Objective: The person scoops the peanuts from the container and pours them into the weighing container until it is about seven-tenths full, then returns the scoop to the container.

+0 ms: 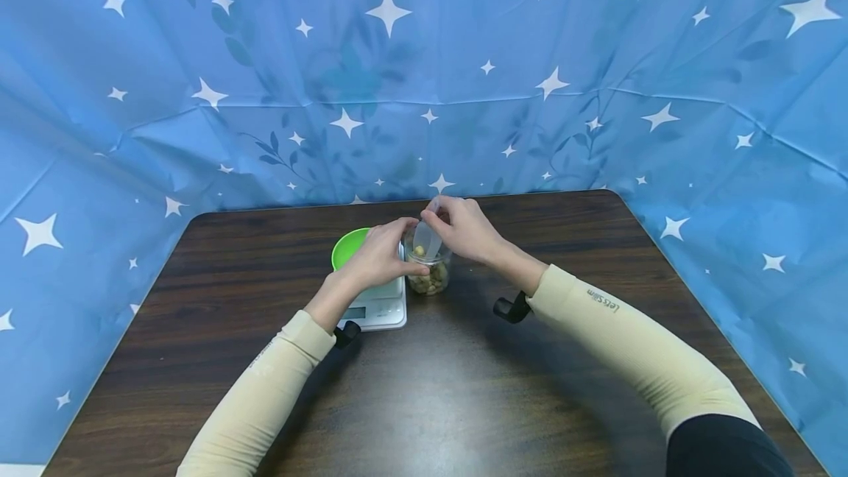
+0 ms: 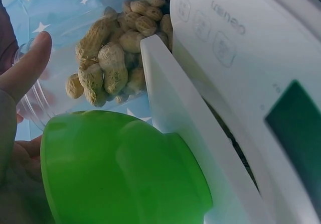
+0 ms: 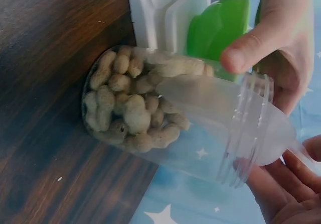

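Note:
A clear jar (image 3: 188, 170) stands on the table with unshelled peanuts (image 3: 134, 112) in its lower part. My left hand (image 1: 379, 255) grips the jar near its mouth, thumb on the near side. The right hand (image 1: 467, 230) pinches the handle of a translucent scoop (image 3: 208, 102), whose blade reaches down through the jar's mouth to the peanuts. Under my left forearm, a green bowl (image 1: 346, 247) sits on a white kitchen scale (image 1: 386, 316); the left wrist view shows the bowl's side (image 2: 125, 169) close up. The inside of the bowl is mostly hidden.
A dark wooden table (image 1: 424, 389) extends toward me and to both sides. Behind its far edge hangs a blue curtain (image 1: 424, 57) with white stars. The scale stands directly left of the jar.

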Motion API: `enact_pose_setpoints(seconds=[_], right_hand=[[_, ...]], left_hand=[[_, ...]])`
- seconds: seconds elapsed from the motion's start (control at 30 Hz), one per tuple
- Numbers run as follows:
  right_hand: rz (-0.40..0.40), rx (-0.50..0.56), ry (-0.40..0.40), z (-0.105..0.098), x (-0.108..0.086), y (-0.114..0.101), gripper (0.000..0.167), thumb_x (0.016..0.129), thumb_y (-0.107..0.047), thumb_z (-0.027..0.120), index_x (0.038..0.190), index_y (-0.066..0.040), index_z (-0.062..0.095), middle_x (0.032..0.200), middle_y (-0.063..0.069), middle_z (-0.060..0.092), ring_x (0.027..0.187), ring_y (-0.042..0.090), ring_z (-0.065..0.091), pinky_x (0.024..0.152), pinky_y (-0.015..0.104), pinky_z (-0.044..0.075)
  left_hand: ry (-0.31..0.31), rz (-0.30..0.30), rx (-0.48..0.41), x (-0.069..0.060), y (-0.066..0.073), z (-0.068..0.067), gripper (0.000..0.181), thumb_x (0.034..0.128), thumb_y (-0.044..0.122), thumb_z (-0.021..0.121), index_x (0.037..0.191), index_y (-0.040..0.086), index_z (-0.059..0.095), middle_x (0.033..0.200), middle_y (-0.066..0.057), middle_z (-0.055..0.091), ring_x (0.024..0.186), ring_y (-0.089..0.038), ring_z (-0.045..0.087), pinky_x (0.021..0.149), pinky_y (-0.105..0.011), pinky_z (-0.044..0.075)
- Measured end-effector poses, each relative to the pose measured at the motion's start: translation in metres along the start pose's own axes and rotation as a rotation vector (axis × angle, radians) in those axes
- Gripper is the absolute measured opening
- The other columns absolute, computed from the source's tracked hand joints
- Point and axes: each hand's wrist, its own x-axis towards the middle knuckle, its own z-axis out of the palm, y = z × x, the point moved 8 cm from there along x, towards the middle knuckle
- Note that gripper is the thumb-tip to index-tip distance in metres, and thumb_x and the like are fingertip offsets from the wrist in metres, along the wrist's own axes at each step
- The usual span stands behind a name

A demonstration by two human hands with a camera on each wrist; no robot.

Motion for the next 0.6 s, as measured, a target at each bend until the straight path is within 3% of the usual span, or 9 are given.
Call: enact_pose_setpoints(seconds=[0.23, 0.5, 0.6], right_hand=[[0.065, 0.041, 0.096, -0.009, -0.001, 0.002, 0.022, 0.107, -0.021, 0.058, 0.096, -0.007, 0.072, 0.082, 0.004, 0.065, 0.063, 0.021, 0.053, 0.062, 0.037, 0.044], [0.082, 0.076, 0.223, -0.019, -0.004, 0.007, 0.022, 0.107, -0.017, 0.056, 0.092, -0.006, 0.068, 0.077, 0.006, 0.061, 0.062, 0.022, 0.052, 0.063, 0.036, 0.043], [0.081, 0.099, 0.223, -0.019, -0.005, 0.007, 0.021, 0.107, -0.02, 0.057, 0.095, -0.007, 0.069, 0.08, 0.006, 0.064, 0.064, 0.021, 0.055, 0.063, 0.037, 0.045]], left_hand=[[-0.004, -0.015, 0.011, -0.001, -0.002, 0.002, 0.087, 0.0806, 0.036, 0.09, 0.149, 0.003, 0.047, 0.133, -0.01, 0.063, 0.118, -0.027, 0.06, 0.108, -0.056, 0.035], [-0.006, -0.026, 0.006, 0.0, -0.004, 0.003, 0.089, 0.0804, 0.039, 0.09, 0.15, 0.003, 0.046, 0.134, -0.009, 0.062, 0.118, -0.027, 0.06, 0.108, -0.056, 0.034], [-0.001, -0.021, -0.001, 0.0, -0.004, 0.002, 0.09, 0.0801, 0.039, 0.09, 0.15, 0.003, 0.046, 0.133, -0.01, 0.063, 0.117, -0.027, 0.06, 0.107, -0.056, 0.035]])
